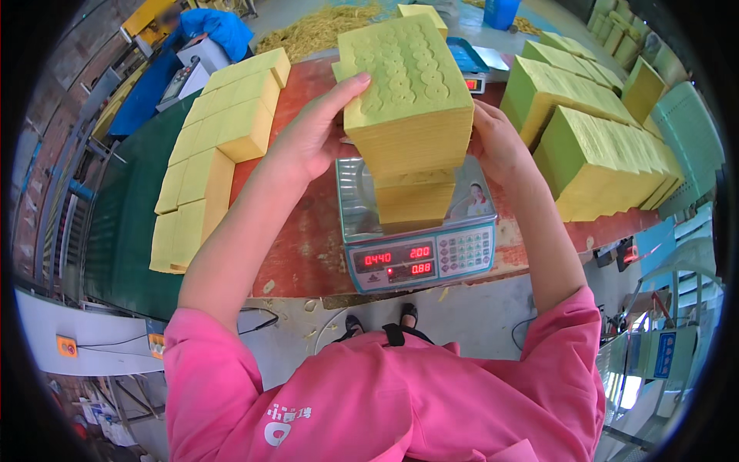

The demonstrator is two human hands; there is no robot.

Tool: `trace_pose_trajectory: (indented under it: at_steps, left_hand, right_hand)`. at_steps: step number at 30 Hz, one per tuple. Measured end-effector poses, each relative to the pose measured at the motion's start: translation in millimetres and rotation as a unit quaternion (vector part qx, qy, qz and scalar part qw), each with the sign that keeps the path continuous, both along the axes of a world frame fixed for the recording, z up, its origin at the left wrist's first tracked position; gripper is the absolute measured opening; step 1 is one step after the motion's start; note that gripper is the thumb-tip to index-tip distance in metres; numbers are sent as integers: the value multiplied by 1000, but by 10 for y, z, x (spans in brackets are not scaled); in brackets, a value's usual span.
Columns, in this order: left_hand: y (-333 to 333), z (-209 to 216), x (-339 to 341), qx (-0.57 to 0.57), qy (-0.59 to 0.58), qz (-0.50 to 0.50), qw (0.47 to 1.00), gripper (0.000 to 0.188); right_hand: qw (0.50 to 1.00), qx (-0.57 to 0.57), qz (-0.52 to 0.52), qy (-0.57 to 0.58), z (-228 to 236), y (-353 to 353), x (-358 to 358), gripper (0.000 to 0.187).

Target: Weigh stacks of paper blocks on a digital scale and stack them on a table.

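Note:
Between my two hands is a thick stack of yellow joss paper (404,69), its top sheet punched with rows of round coin patterns. My left hand (315,138) presses its left side, with the thumb resting over the top edge. On the opposite side my right hand (496,142) closes in, its fingers partly hidden behind the stack. Directly below, a smaller block of yellow paper (416,202) sits on the metal pan of a digital scale (419,258) with lit red digits. From this angle I cannot tell whether the two stacks touch.
The scale stands near the front edge of a red table (289,254). Rows of yellow paper blocks (223,115) line a green surface (123,208) at left. More stacks (608,162) crowd the right side. A second scale with a blue tray (466,58) is behind.

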State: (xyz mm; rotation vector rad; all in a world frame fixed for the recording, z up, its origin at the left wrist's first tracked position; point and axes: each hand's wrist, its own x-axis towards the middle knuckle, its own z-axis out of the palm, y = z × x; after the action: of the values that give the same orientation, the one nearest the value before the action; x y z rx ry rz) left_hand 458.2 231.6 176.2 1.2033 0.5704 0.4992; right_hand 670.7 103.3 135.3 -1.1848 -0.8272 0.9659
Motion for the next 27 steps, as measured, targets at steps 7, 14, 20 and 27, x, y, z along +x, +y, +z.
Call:
trace_pose_trajectory:
  at_steps: [7, 14, 20, 27]
  left_hand:
    - [63, -250, 185, 14, 37, 9, 999, 72]
    - [83, -312, 132, 36, 57, 22, 998, 77]
    - [37, -321, 80, 69, 82, 10, 994, 77]
    - [194, -768, 158, 7, -59, 95, 994, 72]
  right_hand:
    - [999, -52, -6, 15, -325, -5, 148, 36]
    - [998, -57, -14, -22, -322, -3, 71, 37]
    - [995, -49, -37, -74, -383, -44, 16, 38]
    - [989, -43, -69, -120, -527, -5, 21, 46]
